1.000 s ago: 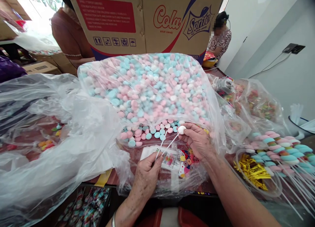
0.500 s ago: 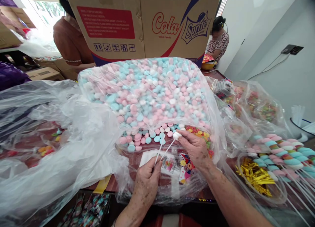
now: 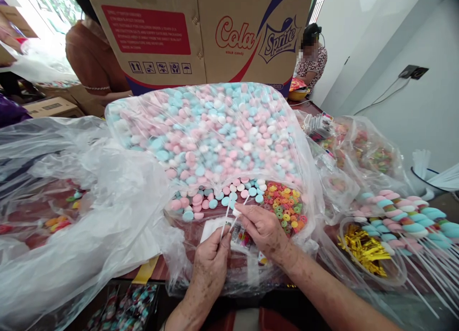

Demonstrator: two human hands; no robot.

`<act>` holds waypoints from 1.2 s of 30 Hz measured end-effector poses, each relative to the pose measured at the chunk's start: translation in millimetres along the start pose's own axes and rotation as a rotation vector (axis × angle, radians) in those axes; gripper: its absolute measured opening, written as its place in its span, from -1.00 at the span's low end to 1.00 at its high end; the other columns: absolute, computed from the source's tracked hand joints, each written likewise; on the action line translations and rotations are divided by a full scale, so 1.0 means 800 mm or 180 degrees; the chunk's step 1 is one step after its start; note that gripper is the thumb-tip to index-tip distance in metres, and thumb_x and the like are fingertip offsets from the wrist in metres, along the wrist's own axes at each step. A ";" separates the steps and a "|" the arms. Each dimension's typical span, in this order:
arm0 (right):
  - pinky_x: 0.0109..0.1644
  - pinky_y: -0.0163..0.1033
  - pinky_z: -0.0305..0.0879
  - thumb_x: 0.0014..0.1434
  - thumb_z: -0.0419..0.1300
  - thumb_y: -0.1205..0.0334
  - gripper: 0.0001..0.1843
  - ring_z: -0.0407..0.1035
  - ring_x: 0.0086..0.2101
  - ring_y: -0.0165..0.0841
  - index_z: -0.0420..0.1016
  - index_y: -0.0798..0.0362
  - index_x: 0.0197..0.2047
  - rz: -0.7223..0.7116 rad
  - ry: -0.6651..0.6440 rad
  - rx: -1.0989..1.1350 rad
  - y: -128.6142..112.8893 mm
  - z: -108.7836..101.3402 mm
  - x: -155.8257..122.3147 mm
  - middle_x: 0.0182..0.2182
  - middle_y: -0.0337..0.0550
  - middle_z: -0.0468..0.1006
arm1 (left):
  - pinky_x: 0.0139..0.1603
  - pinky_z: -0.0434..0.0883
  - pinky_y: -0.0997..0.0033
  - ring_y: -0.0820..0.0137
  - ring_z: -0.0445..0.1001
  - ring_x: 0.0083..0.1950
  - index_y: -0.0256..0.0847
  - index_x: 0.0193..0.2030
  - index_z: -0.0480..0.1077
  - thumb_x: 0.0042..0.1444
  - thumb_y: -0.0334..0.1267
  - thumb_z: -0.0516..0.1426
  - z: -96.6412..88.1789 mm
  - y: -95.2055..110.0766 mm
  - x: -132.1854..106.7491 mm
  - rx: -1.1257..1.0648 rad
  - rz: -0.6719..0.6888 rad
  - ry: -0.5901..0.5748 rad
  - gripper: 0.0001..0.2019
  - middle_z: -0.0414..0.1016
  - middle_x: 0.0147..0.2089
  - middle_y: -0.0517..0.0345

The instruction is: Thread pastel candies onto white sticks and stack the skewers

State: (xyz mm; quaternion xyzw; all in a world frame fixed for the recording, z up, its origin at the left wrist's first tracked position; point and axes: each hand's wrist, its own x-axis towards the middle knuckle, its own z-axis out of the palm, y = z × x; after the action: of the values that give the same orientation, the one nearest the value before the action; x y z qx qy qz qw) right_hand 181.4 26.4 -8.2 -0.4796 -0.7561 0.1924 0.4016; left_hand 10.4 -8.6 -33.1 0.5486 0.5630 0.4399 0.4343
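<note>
My left hand (image 3: pixel 211 261) is closed around two thin white sticks (image 3: pixel 225 221) that point up and away from me. My right hand (image 3: pixel 263 230) pinches a small white round candy (image 3: pixel 236 211) threaded on one stick, now low down, close to my left hand. Just beyond lies a large clear bag (image 3: pixel 211 135) full of pink, blue and white round candies, with loose ones spilling at its mouth. A heap of small coloured ring candies (image 3: pixel 285 206) sits right of my right hand.
A big Cola Sprite cardboard box (image 3: pixel 201 34) stands behind the bag. Finished candy skewers (image 3: pixel 405 216) and a bowl of gold twist ties (image 3: pixel 364 247) lie at the right. Crumpled clear plastic (image 3: pixel 71 216) covers the left. Two other people sit behind the box.
My right hand has slid the white candy down the stick towards my left hand. The ring candies beside it have come into view.
</note>
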 end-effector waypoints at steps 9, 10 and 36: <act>0.01 -0.19 0.49 0.38 -0.01 0.30 -0.60 0.57 -0.10 -0.27 0.50 0.09 0.18 -0.0700 -0.0306 -0.0269 -0.006 0.006 -0.005 -0.07 -0.02 0.67 | -0.51 0.25 0.50 0.44 0.24 -0.53 -0.26 -0.12 0.62 0.17 -0.07 0.16 -0.003 -0.008 0.002 0.0071 -0.0048 0.0001 -0.66 0.32 -0.58 0.28; 0.01 -0.21 0.49 0.38 0.00 0.28 -0.59 0.57 -0.11 -0.28 0.48 0.06 0.20 -0.0564 -0.0362 -0.0259 -0.004 -0.001 -0.004 -0.07 -0.05 0.67 | -0.51 0.24 0.51 0.44 0.24 -0.53 -0.27 -0.12 0.62 0.17 -0.06 0.16 -0.003 -0.009 0.002 0.0042 -0.0076 0.0002 -0.66 0.31 -0.58 0.28; -0.06 -0.19 0.16 0.22 0.13 0.42 -0.80 0.39 -0.21 -0.23 0.59 0.07 -0.20 -0.0079 -0.1055 -0.2450 0.052 -0.095 0.027 -0.28 -0.08 0.61 | -0.56 0.10 0.51 0.50 0.09 -0.57 -0.27 -0.16 0.55 0.18 -0.03 0.14 -0.001 0.004 -0.002 -0.0181 -0.0371 -0.0106 -0.67 0.25 -0.59 0.33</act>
State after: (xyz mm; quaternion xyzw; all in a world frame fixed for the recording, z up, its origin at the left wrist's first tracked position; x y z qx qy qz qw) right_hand 260.7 57.6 18.3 -0.5480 -0.8330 -0.0345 0.0683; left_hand 10.5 -10.4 -29.7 0.5095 0.5739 0.4205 0.4839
